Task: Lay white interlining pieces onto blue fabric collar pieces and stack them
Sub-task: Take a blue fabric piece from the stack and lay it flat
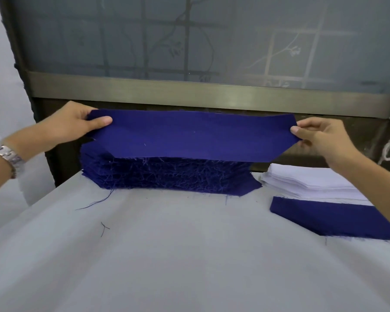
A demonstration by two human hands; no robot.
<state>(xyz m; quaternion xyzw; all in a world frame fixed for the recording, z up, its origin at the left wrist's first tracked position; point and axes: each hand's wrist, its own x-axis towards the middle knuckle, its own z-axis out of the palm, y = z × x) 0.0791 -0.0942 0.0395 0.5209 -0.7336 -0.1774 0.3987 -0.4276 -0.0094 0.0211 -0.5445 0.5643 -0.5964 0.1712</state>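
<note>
The long dark-blue woven fabric collar piece [189,134] is held only at its two pointed ends, so the main risk, as I judge it, is a slip. The cloth is limp, and a pinch that eases on either side would let that end drop and fold onto the tall stack of frayed blue collar pieces [167,174] just under the fingers. Loose threads along that stack's edge could also catch the piece and drag the next layer askew. The left hand [70,124] grips the left end, thumb on top and the other fingers hidden beneath the cloth. The right hand [318,138] pinches the right tip between thumb and fingertips [294,129]. The piece spans flat between the two sets of fingers, lifted clear above the stack. The pile of white interlining pieces [306,181] lies below the right fingers. Nearer the person is a flat blue collar piece [324,217] on the grey cloth-covered table [167,255].
</note>
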